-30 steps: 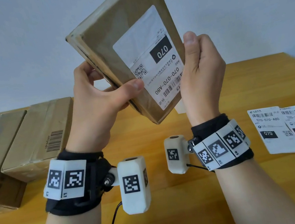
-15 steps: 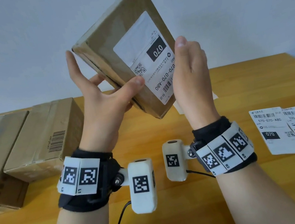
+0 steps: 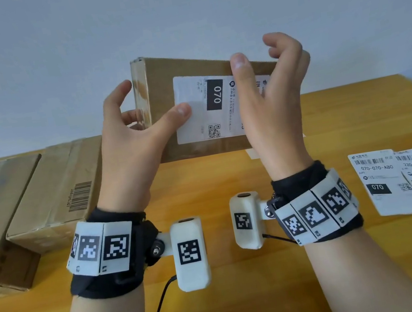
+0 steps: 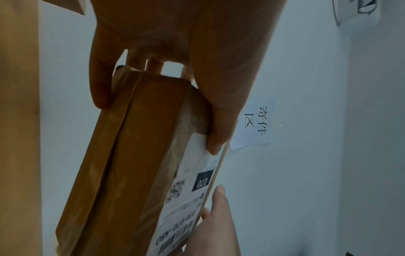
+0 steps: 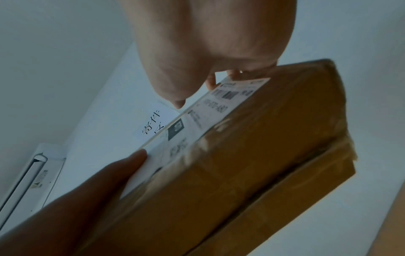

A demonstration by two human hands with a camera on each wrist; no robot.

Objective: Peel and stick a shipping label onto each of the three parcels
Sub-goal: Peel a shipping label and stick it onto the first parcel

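**Q:** Pale wall [image 3: 47,59] behind, wooden table [image 3: 248,285] below. What's on it, biggest first?

**A:** Two cardboard parcels [image 3: 51,198] lie side by side at the far left, one showing a printed barcode; I see no shipping label on either. At the right edge lie two loose shipping labels [image 3: 405,179], overlapping, marked 070 and 220. The third parcel [image 3: 159,81] is held up in the air above the table, its long side about level.

**Q:** Already labelled?

**A:** Yes, a white 070 label [image 3: 205,107] sits on the face turned to the person.

**Q:** And the hands?

**A:** The left hand [image 3: 131,141] clasps the parcel's left end, thumb pressed on the label's corner, fingers round the back. The right hand [image 3: 269,101] has its thumb against the front near the top edge; its fingers arch over that edge, loosely curled. How firmly they bear on the box I cannot tell.

**Q:** What could go wrong?

**A:** I judge the left hand carries most of the weight. If that grip slackens, the box could tip or drop. A thumb dragging across the label could lift or crease a corner not pressed flat.

**Q:** Anything unclear?

**A:** The right palm covers the label's right end, so its seating there is hidden. The parcel's back face is unseen, and the small print is unreadable.
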